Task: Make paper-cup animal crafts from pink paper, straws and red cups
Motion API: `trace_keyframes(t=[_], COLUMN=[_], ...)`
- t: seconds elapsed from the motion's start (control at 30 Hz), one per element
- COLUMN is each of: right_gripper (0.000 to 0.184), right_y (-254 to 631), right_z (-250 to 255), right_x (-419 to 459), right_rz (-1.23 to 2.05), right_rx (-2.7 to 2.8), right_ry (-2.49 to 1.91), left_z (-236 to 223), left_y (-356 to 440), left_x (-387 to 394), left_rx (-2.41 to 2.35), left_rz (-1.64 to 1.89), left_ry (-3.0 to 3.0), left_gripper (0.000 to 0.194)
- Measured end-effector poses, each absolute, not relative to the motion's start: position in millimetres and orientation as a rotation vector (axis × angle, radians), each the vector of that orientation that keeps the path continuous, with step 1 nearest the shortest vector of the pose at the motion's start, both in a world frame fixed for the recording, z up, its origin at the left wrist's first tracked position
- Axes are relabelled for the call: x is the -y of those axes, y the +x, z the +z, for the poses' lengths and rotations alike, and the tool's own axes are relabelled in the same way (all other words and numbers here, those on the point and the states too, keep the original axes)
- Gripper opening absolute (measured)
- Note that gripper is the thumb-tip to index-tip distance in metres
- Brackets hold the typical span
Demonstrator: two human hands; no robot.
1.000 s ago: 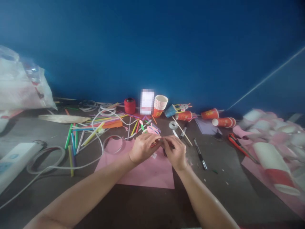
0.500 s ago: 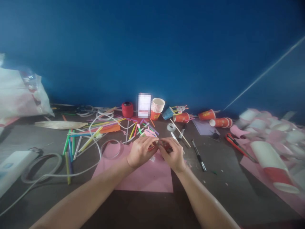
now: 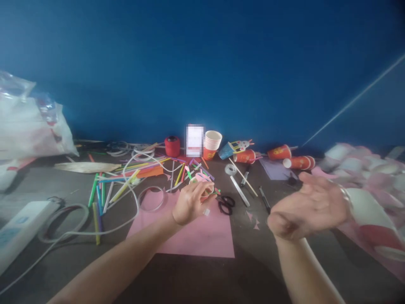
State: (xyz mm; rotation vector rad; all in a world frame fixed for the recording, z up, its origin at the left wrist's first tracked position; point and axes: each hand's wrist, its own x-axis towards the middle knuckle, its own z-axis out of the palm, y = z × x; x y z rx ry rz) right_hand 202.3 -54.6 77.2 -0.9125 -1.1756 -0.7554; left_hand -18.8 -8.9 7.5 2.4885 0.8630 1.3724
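Observation:
My left hand (image 3: 192,204) is above the pink paper sheet (image 3: 186,238), its fingers and thumb curled together. What they pinch is too small and too hidden to name. Right behind the fingers shows a paper cup (image 3: 206,193) with pink cut pieces (image 3: 201,176) and green bits at its rim, partly covered by the hand. Out to the right, my right hand (image 3: 311,207) is raised over the table, palm showing and fingers apart, with nothing in it. Black-handled scissors (image 3: 225,206) lie on the pink sheet's right edge.
Coloured straws (image 3: 101,190) and a white cable (image 3: 137,198) spread across the left, near a power strip (image 3: 23,223). Stacked cups (image 3: 212,145) stand at the back. A tape roll (image 3: 230,169) and pen (image 3: 264,198) lie mid-right; a white-and-red cup (image 3: 373,223) is far right.
My right hand has parted from the left and swung right, opening out above the table. The scissors are now uncovered. My left hand stays by the paper cup, still curled.

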Motion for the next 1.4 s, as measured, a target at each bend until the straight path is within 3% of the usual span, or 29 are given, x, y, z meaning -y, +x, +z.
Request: trace_keyframes(t=[0.23,0.47,0.77,1.03,1.2,1.3,1.4], right_gripper=[0.054,0.04,0.003,0.015,0.011,0.054,0.076], right_y=[198,204,210,175,152,147,141], right_z=[74,59,65,36,-2,-19,-33], right_x=[66,56,63,94,95,81,64], right_rz=[-0.451,-0.263,-0.221,0.04,0.279,0.429,0.509], right_rx=[1.447,1.297,1.236,1.245,1.3,1.379,1.458], right_ry=[-1.186,-1.297,-1.243,-1.308,-1.385,-1.406,-1.313], left_z=[13,10,7,3,2,4,5], left_y=[-19,-20,-21,-18,-17,-17,-18], left_x=[9,9,8,12,13,14,15], left_rx=[-0.817,-0.793,-0.744,-0.762,-0.743,-0.693,-0.668], left_rz=[1.423,1.397,1.339,1.383,1.463,1.495,1.509], left_ry=[2.577,2.587,2.565,2.48,2.427,2.367,2.308], left_gripper=[0.017,0.022,0.033,0.03,0.038,0.047,0.051])
